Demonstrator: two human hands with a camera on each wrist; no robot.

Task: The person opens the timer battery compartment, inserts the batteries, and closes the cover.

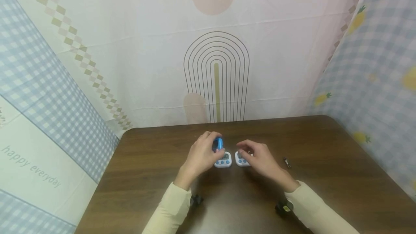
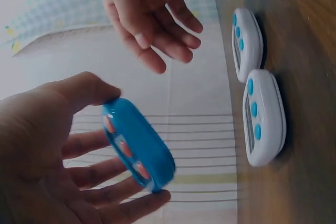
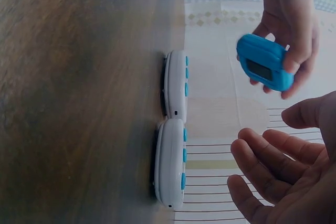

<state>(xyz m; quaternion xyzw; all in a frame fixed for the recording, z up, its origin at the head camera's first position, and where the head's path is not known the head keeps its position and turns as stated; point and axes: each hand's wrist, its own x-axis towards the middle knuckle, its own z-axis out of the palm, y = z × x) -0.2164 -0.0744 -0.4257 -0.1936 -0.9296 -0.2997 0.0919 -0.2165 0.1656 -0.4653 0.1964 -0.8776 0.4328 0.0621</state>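
The person's left hand [image 1: 200,154] is lifted above the brown table [image 1: 146,169], and its curled fingers [image 2: 100,171] and thumb pinch a blue timer [image 2: 137,145] by its edges, so that the little device sits between fingertips and thumb, clear of the wood. The wrist views show its screen facing away from the palm.

The right hand [image 1: 258,158] hovers just beside it with nothing in it; its fingers [image 3: 262,161] are loosely bent and spread, palm open, near the blue timer but not touching it.

Beneath both sets of fingertips two white timers with blue buttons lie flat on the table, side by side and nearly touching: one [image 1: 223,160] under the left fingers, the other [image 1: 242,159] under the right fingers. A small dark object [image 1: 286,162] lies on the wood out beyond the right hand's knuckles.
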